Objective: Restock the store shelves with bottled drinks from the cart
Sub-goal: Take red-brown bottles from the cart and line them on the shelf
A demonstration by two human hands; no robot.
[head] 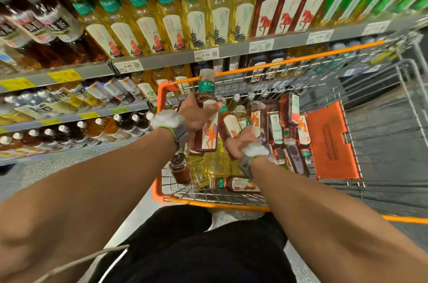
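Over the cart [159, 186] the left hand [196, 117] grips a brown bottle [206, 88] upright, cap aimed at the shelf [234, 50] beyond the cart, while the right hand [236, 146] curls round a second bottle [230, 123] lying inside it.

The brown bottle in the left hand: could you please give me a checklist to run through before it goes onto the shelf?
1. Left hand grip on the brown bottle: wrapped round its shoulder, ok.
2. Bottle upright, cap on: ok.
3. Bottle lifted clear of the cart rim: cannot tell.
4. Right hand free to help: not ok, it grips a second bottle in the cart.
5. Open slot among the horse-label bottles on the shelf: cannot tell; the front row looks full.
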